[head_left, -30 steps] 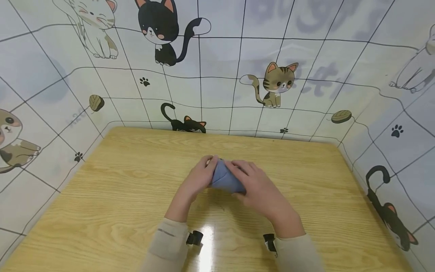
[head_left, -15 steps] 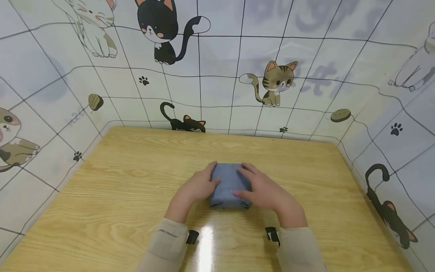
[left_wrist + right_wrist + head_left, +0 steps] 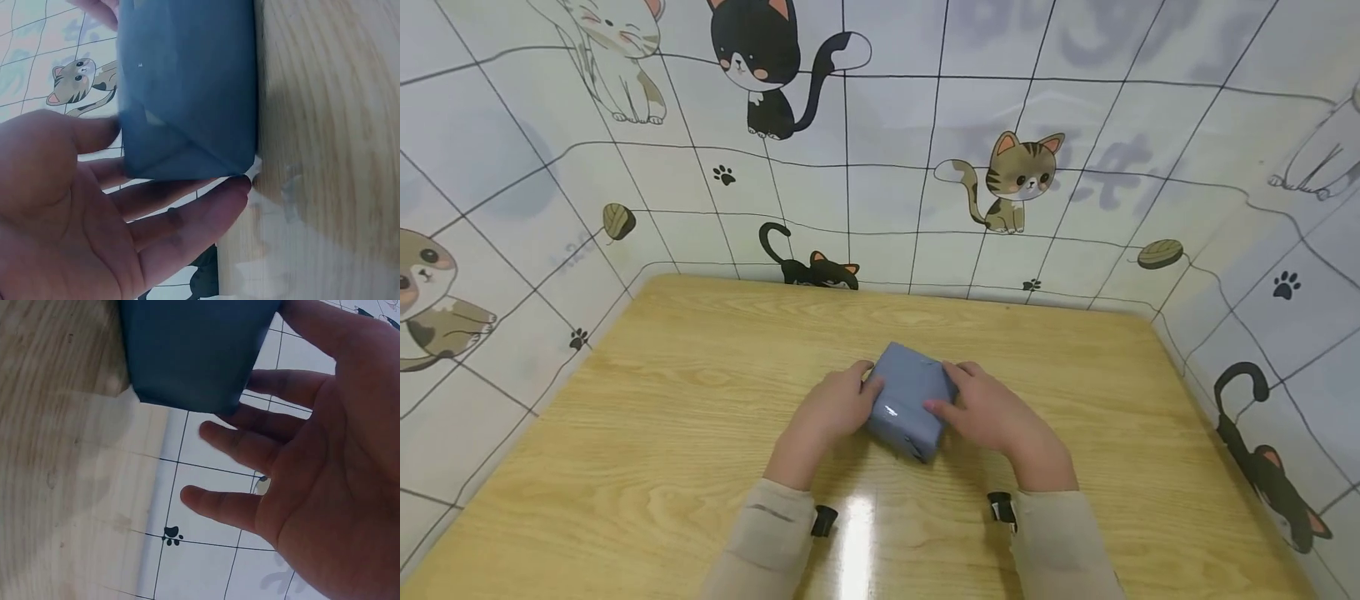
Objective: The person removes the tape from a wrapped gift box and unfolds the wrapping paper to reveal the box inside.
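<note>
A box wrapped in blue-grey paper (image 3: 912,398) sits at a slant in the middle of the wooden table, between both hands. Its paper is folded over at the ends, and a glossy patch shines on its near edge. My left hand (image 3: 829,410) holds the left side, thumb on the top edge and fingers at the side. On the right, my right hand (image 3: 1003,421) grips the far right corner with thumb and forefinger. In the right wrist view, the other fingers (image 3: 222,506) spread away from the box. The left wrist view shows the folded end flap (image 3: 181,147) beside the left fingers.
The wooden table (image 3: 700,350) spreads around the box on all sides. A pale backdrop (image 3: 880,200) with grid lines and cartoon cats stands behind it and along both sides. Black clips (image 3: 824,521) show at the sleeve cuffs.
The box was tipped up between the hands, then lay flat and square to me; now it is turned at an angle. The fingers have shifted along its sides.
</note>
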